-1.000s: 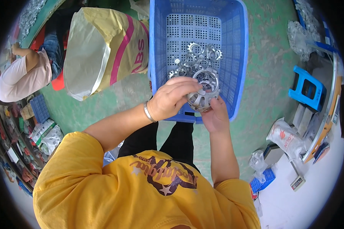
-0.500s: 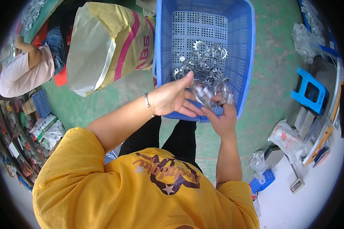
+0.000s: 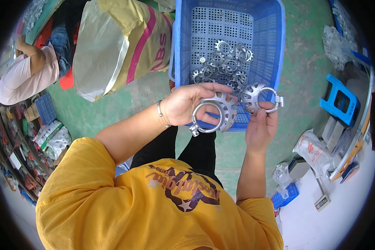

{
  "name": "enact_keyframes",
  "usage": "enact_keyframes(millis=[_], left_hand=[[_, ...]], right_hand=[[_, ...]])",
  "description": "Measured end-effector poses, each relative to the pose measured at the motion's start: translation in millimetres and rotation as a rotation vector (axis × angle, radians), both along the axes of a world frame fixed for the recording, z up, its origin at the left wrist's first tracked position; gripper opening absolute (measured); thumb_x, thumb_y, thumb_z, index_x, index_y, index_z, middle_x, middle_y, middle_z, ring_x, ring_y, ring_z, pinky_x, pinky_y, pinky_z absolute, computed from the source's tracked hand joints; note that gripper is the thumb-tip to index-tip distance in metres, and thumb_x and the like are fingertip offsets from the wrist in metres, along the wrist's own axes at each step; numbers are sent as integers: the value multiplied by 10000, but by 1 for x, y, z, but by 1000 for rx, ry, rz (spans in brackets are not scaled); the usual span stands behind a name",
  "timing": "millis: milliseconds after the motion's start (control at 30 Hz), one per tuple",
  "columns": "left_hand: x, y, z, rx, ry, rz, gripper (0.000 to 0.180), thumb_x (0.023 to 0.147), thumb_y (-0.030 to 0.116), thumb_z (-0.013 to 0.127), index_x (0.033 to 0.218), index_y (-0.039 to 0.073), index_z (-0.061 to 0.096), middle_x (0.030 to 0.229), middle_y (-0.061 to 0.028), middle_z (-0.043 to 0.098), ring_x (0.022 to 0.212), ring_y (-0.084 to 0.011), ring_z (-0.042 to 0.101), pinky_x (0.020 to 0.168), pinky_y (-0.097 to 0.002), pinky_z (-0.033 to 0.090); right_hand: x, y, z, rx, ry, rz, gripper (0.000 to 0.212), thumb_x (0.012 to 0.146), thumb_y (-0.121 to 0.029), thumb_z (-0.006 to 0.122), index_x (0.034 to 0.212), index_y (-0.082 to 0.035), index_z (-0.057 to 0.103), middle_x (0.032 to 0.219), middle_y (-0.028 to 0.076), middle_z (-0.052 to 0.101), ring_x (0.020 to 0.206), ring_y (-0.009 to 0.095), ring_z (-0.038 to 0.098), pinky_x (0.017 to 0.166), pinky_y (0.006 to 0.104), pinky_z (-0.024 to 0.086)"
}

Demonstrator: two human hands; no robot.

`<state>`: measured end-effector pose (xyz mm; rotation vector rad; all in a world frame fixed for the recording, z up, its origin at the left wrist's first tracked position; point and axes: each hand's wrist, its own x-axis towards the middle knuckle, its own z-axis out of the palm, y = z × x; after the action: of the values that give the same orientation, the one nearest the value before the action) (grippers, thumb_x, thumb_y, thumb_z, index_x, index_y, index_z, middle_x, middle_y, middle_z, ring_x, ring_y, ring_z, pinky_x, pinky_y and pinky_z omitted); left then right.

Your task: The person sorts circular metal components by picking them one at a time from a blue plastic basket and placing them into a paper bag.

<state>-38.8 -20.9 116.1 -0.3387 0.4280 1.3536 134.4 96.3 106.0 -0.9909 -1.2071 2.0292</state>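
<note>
A silver slotted ring (image 3: 228,110) was grasped in the left hand (image 3: 180,106), a second ring (image 3: 249,96) toward its two o'clock was pinched by the right hand (image 3: 260,131), and around the first lay a blue crate (image 3: 270,43) of metal parts (image 3: 231,64) toward twelve, a yellow sack (image 3: 131,43) toward ten and a blue stool (image 3: 353,103) toward three.

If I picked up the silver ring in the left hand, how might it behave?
The silver ring would probably feel stiff, given its crisp outline. Its metallic sheen suggests it could be slippery. The protruding block might stop it rolling freely.
</note>
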Motion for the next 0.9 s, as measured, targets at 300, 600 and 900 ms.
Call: enact_keyframes(millis=[300,600,900], left_hand=[[-12,-39,-22,21,408,-352,741,739,136,664,1338,97,230,1165,-57,458,1005,-159,500,753,-271,489],[-23,-125,-13,-253,217,-186,420,835,125,542,1224,149,386,1046,-18,512,943,-140,535,681,-340,526],[-74,-152,-11,-79,543,79,393,775,140,617,1086,61,390,932,-87,574,869,-189,587,532,-327,528]], right_hand=[[-30,-11,22,657,-302,855,146,810,-123,541,922,-31,517,848,114,542,772,255,515,698,328,395],[-84,-59,-3,-86,25,1065,208,837,-134,519,1008,-20,488,933,94,506,873,189,513,753,304,408],[-156,-76,7,464,349,908,311,820,-217,534,1049,-24,452,1011,113,449,951,254,425,856,359,321]])
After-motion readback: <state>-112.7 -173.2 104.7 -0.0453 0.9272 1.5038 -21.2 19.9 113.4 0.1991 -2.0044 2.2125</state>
